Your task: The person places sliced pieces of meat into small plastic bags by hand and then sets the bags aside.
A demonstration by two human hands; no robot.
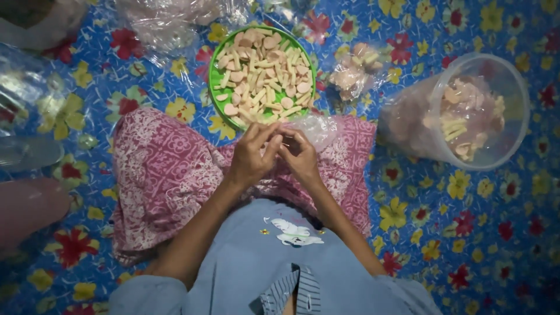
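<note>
Plastic bags (169, 20) lie crumpled and see-through on the flowered mat (478, 233) beyond and to the left of the green plate (217, 79), which I take as my mark; that plate sits on the mat just past my knees, heaped with pale stick-shaped and round pinkish snack pieces (262, 73). On the near side of the plate, above my lap, my left hand (252, 156) has its fingers drawn together around the mouth of a small clear bag (318, 129), whose loose plastic billows just beyond my knuckles, close to the near rim of the plate. Touching it, my right hand (300, 156) is pinched closed on the same gathered plastic; whether anything else sits between the fingertips I cannot tell. To do this well, I judge that I should keep the neck of the bag bunched tight in one hand while the other works it, low over the pink patterned cloth (169, 175), so nothing spills. Right of the plate, a small filled bag (353, 73) lies on the mat, and farther right a clear tub (501, 105) lined with plastic holds more of the same snacks, tilted toward me
</note>
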